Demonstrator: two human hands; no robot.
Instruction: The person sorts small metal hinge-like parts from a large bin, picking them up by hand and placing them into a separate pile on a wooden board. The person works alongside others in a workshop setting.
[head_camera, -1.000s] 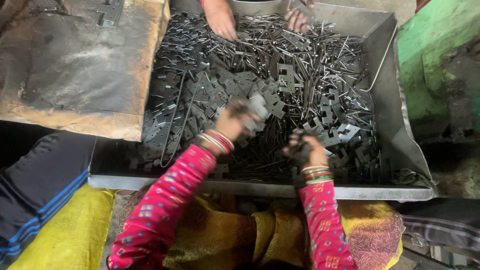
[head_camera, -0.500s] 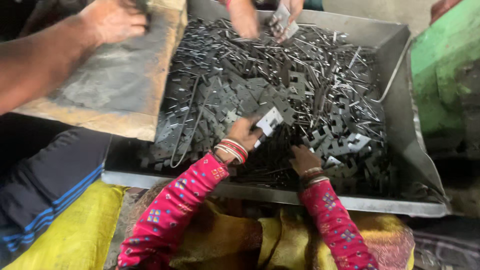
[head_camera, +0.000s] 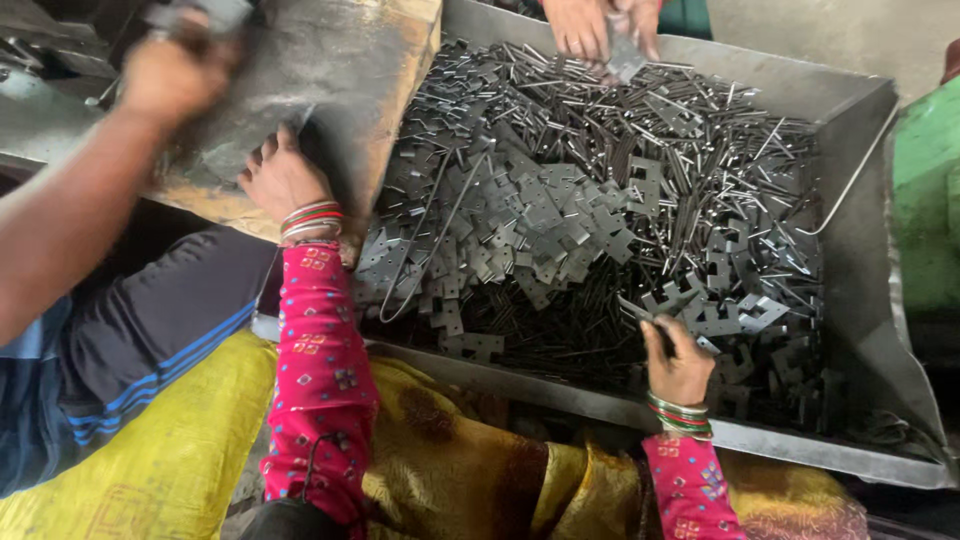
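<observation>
My left hand reaches left out of the tray and lies palm down on a dark worn slab. A pale grey edge shows at its fingertips, and I cannot tell whether it holds anything. My right hand is low in the grey metal tray, near the front wall. Its fingers are closed on a thin dark metal pin. The tray is heaped with flat notched metal plates and several thin rods. Both my wrists carry bangles over pink patterned sleeves.
Another person's bare arm and hand reach over the slab from the left, blurred. A third person's hands work at the tray's far rim. A long bent wire lies over the plates. A yellow sack sits lower left, a green surface at right.
My left hand has left the tray with the plate it held and moved up-left onto the slab. My right hand stayed in the pile and now pinches a pin.
</observation>
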